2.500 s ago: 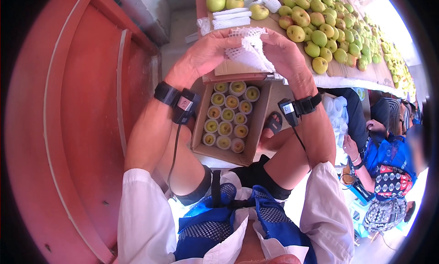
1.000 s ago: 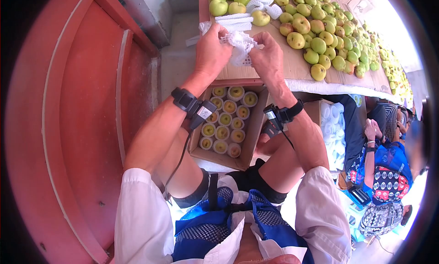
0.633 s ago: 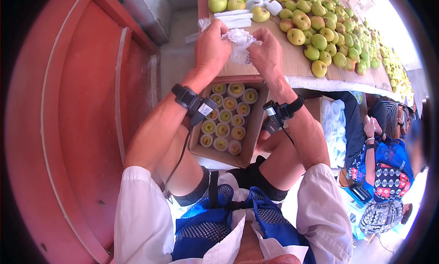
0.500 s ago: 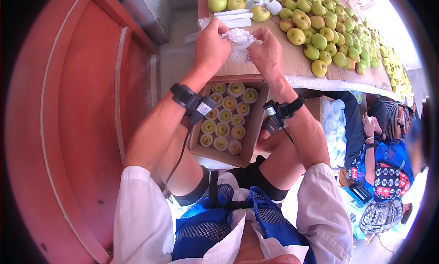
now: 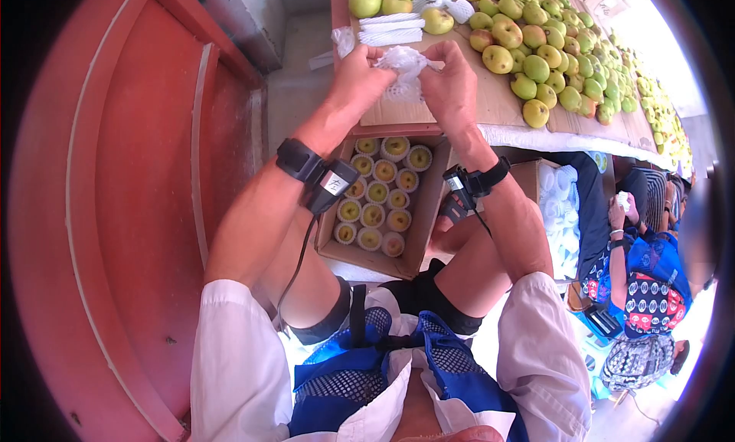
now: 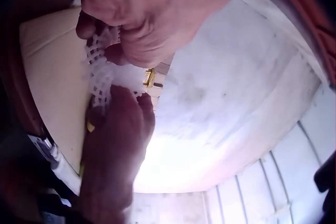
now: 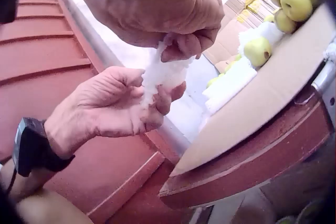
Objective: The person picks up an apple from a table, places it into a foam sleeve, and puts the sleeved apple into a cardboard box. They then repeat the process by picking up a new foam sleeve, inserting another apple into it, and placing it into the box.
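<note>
A white foam fruit net (image 5: 403,63) is stretched between the two hands, over the near edge of the table. My left hand (image 5: 361,80) pinches its left side, and my right hand (image 5: 450,90) pinches the right side with thumb and fingers. The right wrist view has the bunched foam net (image 7: 165,74) between the right hand (image 7: 178,14) above and the left hand (image 7: 113,103) below. No apple shows inside the net. Below the hands, a cardboard box (image 5: 429,212) holds rows of apples (image 5: 377,191) in foam nets.
Loose green and reddish apples (image 5: 551,55) are heaped on the cardboard-covered table (image 5: 490,109). Flat foam nets (image 5: 390,30) lie stacked at its left. A box of white foam nets (image 5: 559,212) stands right, near another seated person (image 5: 651,266). A red panelled surface (image 5: 138,212) rises left.
Compared with the oldest frame, both hands have drawn closer together and the net is more bunched. Over the last half second, the left hand has turned and shifted slightly right.
</note>
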Available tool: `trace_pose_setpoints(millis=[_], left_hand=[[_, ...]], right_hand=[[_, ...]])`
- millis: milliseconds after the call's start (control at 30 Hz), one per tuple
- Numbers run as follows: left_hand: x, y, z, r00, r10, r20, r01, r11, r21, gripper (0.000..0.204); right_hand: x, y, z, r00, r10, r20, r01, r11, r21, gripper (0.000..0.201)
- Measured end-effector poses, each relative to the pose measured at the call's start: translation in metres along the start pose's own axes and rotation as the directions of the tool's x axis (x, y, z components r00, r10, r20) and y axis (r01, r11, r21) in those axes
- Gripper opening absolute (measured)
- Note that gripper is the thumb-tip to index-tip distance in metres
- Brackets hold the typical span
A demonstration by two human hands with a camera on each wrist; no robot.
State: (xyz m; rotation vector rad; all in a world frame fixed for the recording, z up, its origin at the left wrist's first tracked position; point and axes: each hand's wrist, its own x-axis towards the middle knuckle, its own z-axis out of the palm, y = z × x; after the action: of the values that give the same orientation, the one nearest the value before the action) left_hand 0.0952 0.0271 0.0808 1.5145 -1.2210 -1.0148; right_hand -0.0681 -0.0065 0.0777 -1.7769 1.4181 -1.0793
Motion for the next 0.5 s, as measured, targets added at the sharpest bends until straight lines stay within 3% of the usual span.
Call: trace_pose_setpoints(millis=[67, 100, 167, 200, 300, 400, 500], left_hand=[[0.006, -0.015, 0.003, 0.975, 0.201, -0.092, -0.171, 0.95, 0.26, 0.047], [0.006, -0.014, 0.003, 0.97, 0.214, -0.115, -0.174, 0.941, 0.29, 0.046], [0.006, -0.012, 0.003, 0.956, 0.245, -0.159, -0.178, 0.92, 0.35, 0.043], [0.008, -0.016, 0.003, 0.96, 0.227, -0.163, -0.165, 0.931, 0.325, 0.043], [0.015, -0.025, -0.003, 0.962, 0.199, -0.188, -0.139, 0.947, 0.29, 0.041], [0.015, -0.022, -0.007, 0.958, 0.202, -0.205, -0.134, 0.943, 0.303, 0.04], [0.015, -0.021, -0.011, 0.968, 0.177, -0.179, -0.134, 0.963, 0.232, 0.04]], right_hand=[[-0.002, -0.001, 0.002, 1.0, -0.014, 0.023, 0.014, 1.0, -0.022, 0.024], [-0.002, -0.001, 0.002, 0.999, -0.021, 0.033, 0.022, 0.999, -0.033, 0.024], [-0.001, -0.001, 0.0, 0.984, 0.041, 0.173, -0.073, 0.98, 0.187, 0.028], [-0.001, -0.004, -0.002, 0.968, 0.058, 0.246, -0.13, 0.949, 0.288, 0.03], [-0.002, -0.018, -0.02, 0.886, 0.08, 0.456, -0.256, 0.905, 0.34, 0.04], [-0.004, -0.027, -0.026, 0.872, 0.077, 0.482, -0.304, 0.858, 0.413, 0.043], [0.003, -0.012, -0.027, 0.8, 0.103, 0.591, -0.54, 0.552, 0.635, 0.042]])
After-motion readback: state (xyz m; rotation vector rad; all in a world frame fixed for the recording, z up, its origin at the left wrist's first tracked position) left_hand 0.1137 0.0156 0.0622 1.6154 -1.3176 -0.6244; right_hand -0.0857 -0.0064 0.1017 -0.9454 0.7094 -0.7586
